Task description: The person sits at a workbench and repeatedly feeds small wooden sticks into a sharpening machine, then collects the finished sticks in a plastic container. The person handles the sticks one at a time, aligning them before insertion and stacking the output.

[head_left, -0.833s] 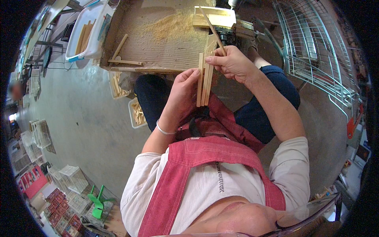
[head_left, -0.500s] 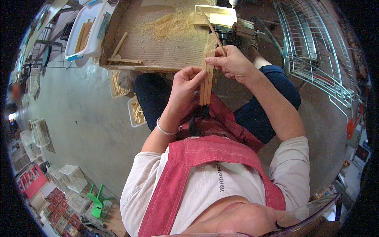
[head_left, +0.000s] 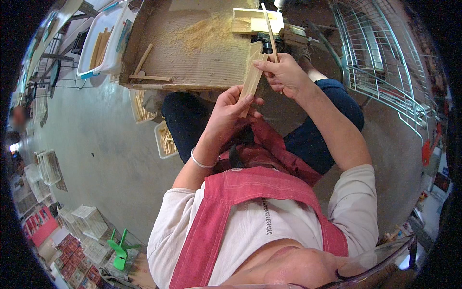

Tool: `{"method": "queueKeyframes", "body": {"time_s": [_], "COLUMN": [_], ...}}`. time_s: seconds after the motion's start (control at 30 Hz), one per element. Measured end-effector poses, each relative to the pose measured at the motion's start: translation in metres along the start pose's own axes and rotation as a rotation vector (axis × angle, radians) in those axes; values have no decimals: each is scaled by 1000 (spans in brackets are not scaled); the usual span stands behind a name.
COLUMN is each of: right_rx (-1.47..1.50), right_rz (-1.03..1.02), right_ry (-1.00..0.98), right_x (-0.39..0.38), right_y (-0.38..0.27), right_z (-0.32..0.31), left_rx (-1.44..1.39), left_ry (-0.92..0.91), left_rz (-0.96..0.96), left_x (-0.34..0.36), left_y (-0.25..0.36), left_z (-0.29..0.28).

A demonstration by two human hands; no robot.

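Note:
Between my hands, above my lap, is a small bundle of flat, pale wooden strips (head_left: 251,83), tilted with its top leaning right. My left hand (head_left: 232,105) pinches the lower part, thumb across the front. The thumb and finger of my right hand (head_left: 285,73) grip the upper end. That same right hand also holds a single thin wooden stick (head_left: 270,31), which rises nearly upright past the bundle. Just beyond stands a machine with a brightly lit white and wooden top (head_left: 257,22).
A sawdust-strewn cardboard tray (head_left: 159,62) lies ahead, with loose sticks at its left corner. Left of it stands a white bin (head_left: 85,62) of wooden strips. Small containers of wood pieces (head_left: 165,139) sit on the floor. A wire rack (head_left: 385,91) stands on the right.
The strip bundle has tilted to the right and turned in my hands. The single stick in my right hand has swung from leaning left to nearly upright.

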State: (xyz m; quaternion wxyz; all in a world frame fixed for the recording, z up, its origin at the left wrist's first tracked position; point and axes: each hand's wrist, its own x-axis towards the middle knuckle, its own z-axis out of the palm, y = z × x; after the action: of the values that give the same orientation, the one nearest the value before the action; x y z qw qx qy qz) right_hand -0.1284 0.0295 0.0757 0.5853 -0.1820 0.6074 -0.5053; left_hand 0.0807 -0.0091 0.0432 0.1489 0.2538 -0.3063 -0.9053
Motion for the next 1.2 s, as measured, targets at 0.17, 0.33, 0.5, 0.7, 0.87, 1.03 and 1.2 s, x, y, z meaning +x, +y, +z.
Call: {"method": "queueKeyframes", "body": {"time_s": [0.17, 0.33, 0.5, 0.7, 0.87, 1.03, 1.2], "right_rx": [2, 88, -61, -75, 15, -21, -12], "right_rz": [9, 16, -28, -22, -207, -222, -251], "right_ry": [143, 343, 347, 398, 641, 602, 363], "right_x": [-7, -8, -13, 7, 20, 41, 30], "right_y": [2, 21, 40, 46, 53, 36, 26], "right_z": [4, -7, 7, -4, 13, 14, 14], "left_rx": [139, 292, 306, 315, 282, 290, 298], "left_ry": [53, 124, 138, 101, 97, 90, 98], "left_rz": [52, 141, 148, 183, 155, 137, 134], "left_x": [-1, -7, -9, -14, -11, -13, -14], "left_y": [-1, 12, 18, 15, 12, 16, 15], "left_z": [-2, -13, -24, -31, -39, -38, -40]}}
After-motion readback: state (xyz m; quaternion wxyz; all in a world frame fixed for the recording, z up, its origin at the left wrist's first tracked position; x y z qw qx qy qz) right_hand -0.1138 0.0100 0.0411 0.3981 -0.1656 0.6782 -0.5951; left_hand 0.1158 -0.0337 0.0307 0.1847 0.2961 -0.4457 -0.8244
